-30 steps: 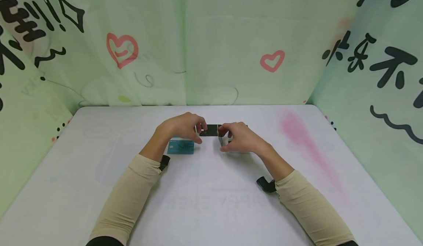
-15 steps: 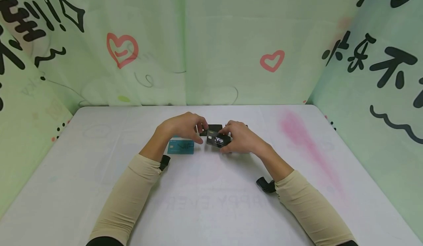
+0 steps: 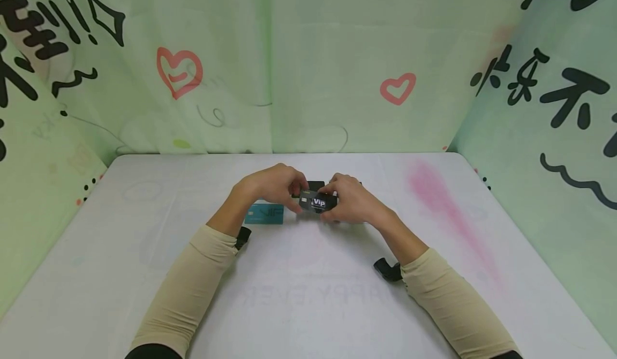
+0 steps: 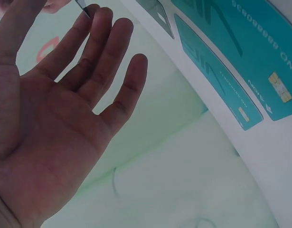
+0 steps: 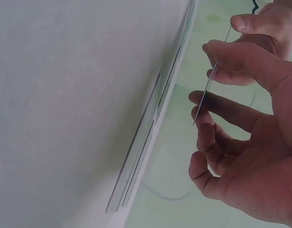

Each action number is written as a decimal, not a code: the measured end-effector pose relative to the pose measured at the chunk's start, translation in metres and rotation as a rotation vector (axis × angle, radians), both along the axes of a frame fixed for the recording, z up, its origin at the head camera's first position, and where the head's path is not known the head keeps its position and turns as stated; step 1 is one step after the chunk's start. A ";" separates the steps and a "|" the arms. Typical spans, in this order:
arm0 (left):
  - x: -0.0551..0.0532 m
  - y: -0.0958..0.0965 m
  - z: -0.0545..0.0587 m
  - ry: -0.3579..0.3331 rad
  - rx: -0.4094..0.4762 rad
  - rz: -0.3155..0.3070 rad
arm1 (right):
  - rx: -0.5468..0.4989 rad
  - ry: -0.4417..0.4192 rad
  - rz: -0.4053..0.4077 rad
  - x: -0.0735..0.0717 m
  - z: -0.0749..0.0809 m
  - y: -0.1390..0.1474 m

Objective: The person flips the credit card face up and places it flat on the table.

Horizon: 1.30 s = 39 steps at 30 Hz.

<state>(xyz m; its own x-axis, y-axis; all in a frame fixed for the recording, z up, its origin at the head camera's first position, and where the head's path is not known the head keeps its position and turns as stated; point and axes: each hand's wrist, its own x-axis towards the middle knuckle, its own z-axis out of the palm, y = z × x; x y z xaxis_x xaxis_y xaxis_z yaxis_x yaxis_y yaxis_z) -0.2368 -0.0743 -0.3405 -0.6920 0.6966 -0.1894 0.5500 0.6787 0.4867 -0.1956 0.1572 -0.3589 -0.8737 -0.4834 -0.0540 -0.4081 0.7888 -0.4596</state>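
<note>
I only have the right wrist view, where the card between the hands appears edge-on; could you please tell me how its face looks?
Observer: In the head view, the held card is dark, with VIP in pale letters.
Operator: Thank you; which cards lie near the left hand?
Observer: The left wrist view shows two teal cards side by side.
Operator: And what shows just behind the held card?
Observer: In the head view, a black card, partly hidden.

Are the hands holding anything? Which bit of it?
A black VIP card. The right grip pinches its right end; the left grip is at its left end, but whether that one holds too, I can't tell.
</note>
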 end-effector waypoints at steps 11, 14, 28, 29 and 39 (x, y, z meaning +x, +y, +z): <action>0.001 0.003 0.001 0.055 -0.049 0.026 | 0.007 0.003 0.005 -0.002 0.000 -0.001; 0.002 0.004 0.000 0.057 -0.079 0.039 | 0.017 0.011 0.013 -0.003 0.000 -0.001; 0.009 0.008 -0.004 0.077 -0.212 0.114 | 0.035 -0.011 0.053 -0.005 -0.002 0.003; 0.009 0.008 -0.005 0.076 -0.215 0.113 | 0.038 -0.012 0.054 -0.005 -0.002 0.003; 0.011 0.013 -0.009 0.110 -0.262 0.112 | 0.043 -0.013 0.056 -0.005 -0.004 0.001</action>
<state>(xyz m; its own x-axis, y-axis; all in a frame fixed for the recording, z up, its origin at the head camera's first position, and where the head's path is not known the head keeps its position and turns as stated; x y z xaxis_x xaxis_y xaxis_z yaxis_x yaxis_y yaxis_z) -0.2260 -0.0610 -0.3499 -0.7879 0.5522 -0.2726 0.5045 0.8326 0.2285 -0.2003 0.1578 -0.3631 -0.8446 -0.5283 -0.0866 -0.4463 0.7841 -0.4313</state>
